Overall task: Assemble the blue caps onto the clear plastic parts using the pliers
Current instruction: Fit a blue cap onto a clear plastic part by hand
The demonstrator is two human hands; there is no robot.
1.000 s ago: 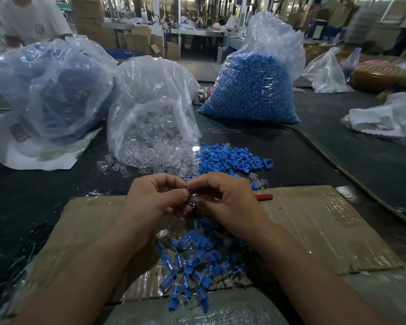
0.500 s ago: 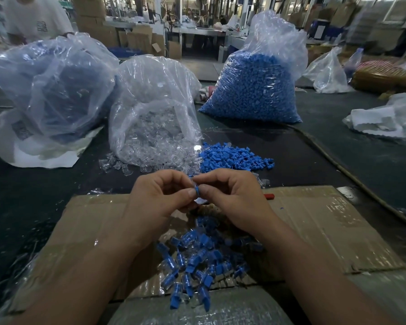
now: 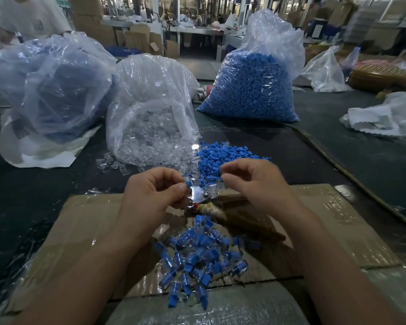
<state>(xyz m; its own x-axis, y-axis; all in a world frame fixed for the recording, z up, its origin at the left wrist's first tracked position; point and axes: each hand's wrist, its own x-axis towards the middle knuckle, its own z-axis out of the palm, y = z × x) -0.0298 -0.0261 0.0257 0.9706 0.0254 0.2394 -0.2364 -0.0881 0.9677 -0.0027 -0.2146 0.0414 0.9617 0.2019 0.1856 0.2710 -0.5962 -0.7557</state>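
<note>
Pinch grip of left hand (image 3: 150,195) on blue-capped clear part (image 3: 188,183), just beside pliers (image 3: 201,194), probably for pressing; right hand (image 3: 256,184) curled, contents unclear; loose blue caps (image 3: 230,153) heaped just beyond, reachable.

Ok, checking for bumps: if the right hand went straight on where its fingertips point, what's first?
Likely the blue-capped piece pinched by the left hand; the pliers lie lower, though depth is unclear.
</note>
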